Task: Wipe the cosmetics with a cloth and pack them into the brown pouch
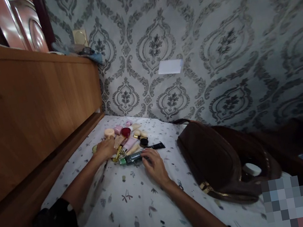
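A heap of cosmetics lies on a white patterned sheet. My left hand (105, 149) rests at its left edge, fingers stretched over the items beside a round peach-coloured jar (109, 133); the fingertips are hard to make out. At the near side, a clear bottle with a green cap (131, 158) lies flat. Its right end is between the thumb and fingers of my right hand (155, 165). Just beyond that hand is a black tube (157, 146). The heap also holds a dark red round item (126, 132), a pink tube (129, 142) and a gold-coloured item (117, 156).
To the right sits a brown bag (210, 154), unzipped, with a white lid (252, 169) showing inside. A wooden panel (31, 99) borders the left side. Behind stands a patterned wall (153, 42) bearing a white paper (170, 67). The patterned sheet (137, 202) stretches towards me.
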